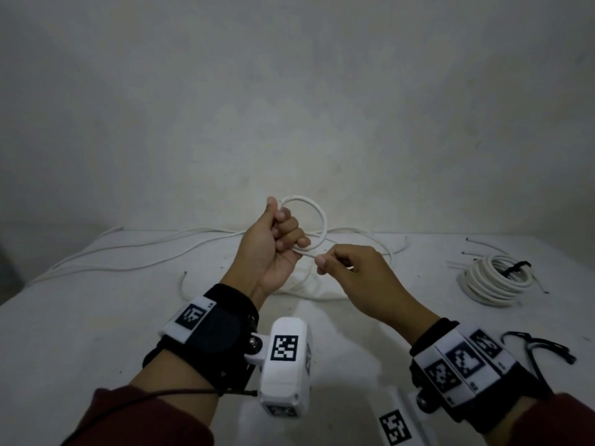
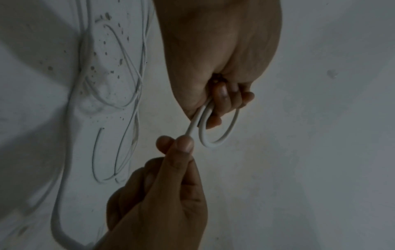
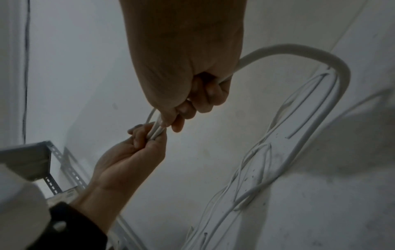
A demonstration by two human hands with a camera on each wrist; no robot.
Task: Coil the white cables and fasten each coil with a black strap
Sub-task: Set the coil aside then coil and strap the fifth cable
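Step in hand: coiling, first loop only. Left hand [image 1: 277, 244] fisted round small white cable loop [image 1: 317, 220], raised above bench [image 1: 80, 317]. Right hand [image 1: 352, 272] pinches feed strand just beside. Strapped coil [image 1: 492, 280] lies right; spare black strap [image 1: 541, 347] near. Next, judged: draw slack, lay second turn into left grip.

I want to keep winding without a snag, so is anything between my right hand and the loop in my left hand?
Nothing visible. The right hand pinches the white cable just beside the left hand, which grips the loop above the table.
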